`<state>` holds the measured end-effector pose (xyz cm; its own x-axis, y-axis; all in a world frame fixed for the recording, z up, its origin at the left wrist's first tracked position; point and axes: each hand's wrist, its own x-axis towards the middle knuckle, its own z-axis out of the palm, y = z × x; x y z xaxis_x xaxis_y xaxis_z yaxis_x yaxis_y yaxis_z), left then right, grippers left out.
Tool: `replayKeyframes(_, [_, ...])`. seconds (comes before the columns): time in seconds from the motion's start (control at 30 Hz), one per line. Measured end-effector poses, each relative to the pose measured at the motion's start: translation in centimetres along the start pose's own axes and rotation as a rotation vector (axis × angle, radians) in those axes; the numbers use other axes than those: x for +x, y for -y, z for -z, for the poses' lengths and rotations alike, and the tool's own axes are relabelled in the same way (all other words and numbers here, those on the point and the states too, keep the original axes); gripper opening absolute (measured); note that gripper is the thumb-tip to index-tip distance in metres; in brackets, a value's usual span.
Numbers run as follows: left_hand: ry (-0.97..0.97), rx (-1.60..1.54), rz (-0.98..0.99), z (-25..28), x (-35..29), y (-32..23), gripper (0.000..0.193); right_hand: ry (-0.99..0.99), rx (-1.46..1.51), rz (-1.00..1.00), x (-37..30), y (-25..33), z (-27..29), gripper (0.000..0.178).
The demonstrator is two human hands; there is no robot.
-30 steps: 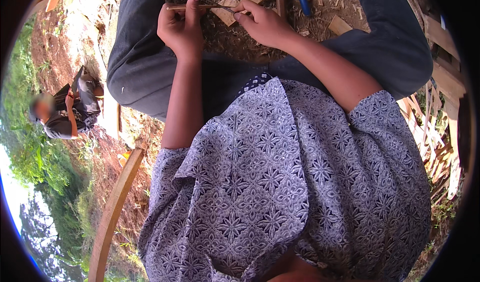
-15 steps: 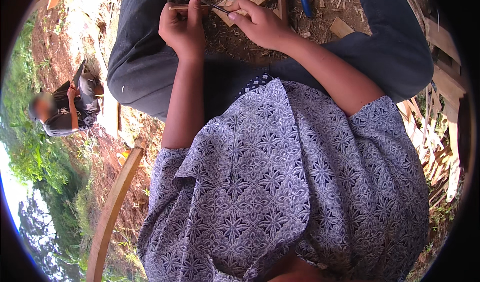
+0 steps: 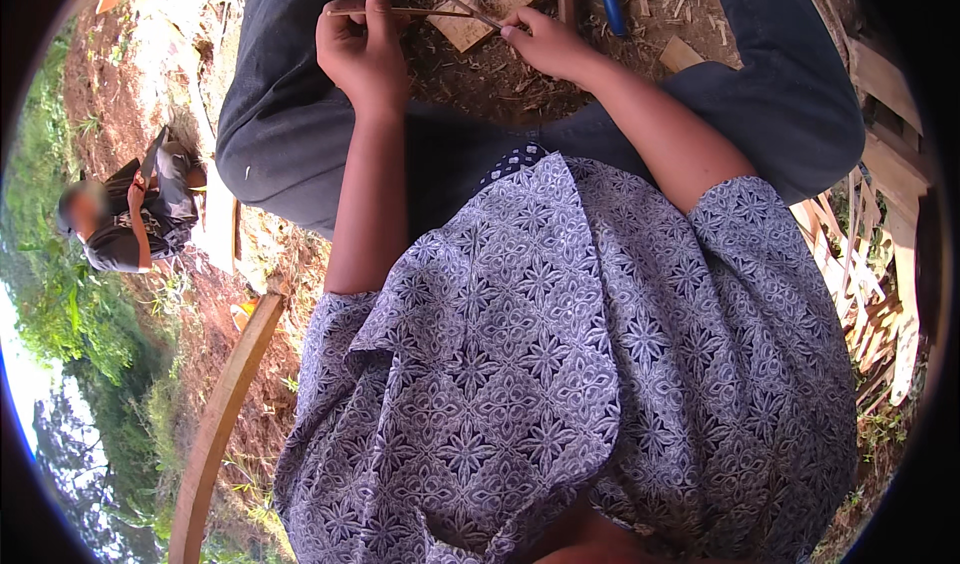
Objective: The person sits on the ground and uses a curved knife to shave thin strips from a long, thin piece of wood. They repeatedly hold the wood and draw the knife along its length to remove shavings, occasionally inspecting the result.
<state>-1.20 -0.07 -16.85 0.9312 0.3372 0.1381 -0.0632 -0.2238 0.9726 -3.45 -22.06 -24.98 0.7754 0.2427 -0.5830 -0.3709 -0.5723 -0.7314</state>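
My left hand (image 3: 365, 59) is closed around a thin wooden stick (image 3: 425, 12), its thumb pointing up. The stick reaches out sideways toward the right. My right hand (image 3: 548, 44) grips a slim knife (image 3: 474, 11), and the handle is mostly hidden by the fingers. The narrow blade slants up and left, meeting or crossing the stick near its right end; whether it cuts in I cannot tell. Below them a pale flat piece of wood (image 3: 463, 34) lies on the ground between my legs.
A blue-handled tool (image 3: 609, 2) and a small wood offcut (image 3: 682, 55) lie right of my hands among shavings. Wood strips (image 3: 880, 294) are piled at far right. A curved-looking beam (image 3: 225, 414) stands at left, beyond it a seated person (image 3: 135, 214) holding a long dark blade.
My right hand has moved right, away from the left hand, drawing the knife along toward the stick's right end. More of the stick shows now. My left hand has barely moved.
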Motion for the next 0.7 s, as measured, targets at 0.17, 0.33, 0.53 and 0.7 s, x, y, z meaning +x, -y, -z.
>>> replayKeyframes(0.17, [-0.002, -0.019, 0.137, 0.8, 0.7, 0.0, 0.026, 0.059, 0.009, -0.152, -0.7, 0.8, 0.3, 0.038])
replayKeyframes(0.33, [0.004, -0.101, 0.181, 1.4, 1.1, 1.2, 0.02, 0.033, -0.003, -0.136, -0.7, 0.7, -0.1, 0.039])
replayKeyframes(0.53, [0.123, -0.196, 0.226, 2.7, 1.1, 2.1, 0.019, 0.049, -0.009, -0.15, -0.3, 0.6, -0.5, 0.038])
replayKeyframes(0.7, [0.136, -0.108, 0.209, 2.4, 0.9, 1.2, 0.015, 0.066, 0.025, -0.17, -0.3, 0.8, -0.4, 0.038])
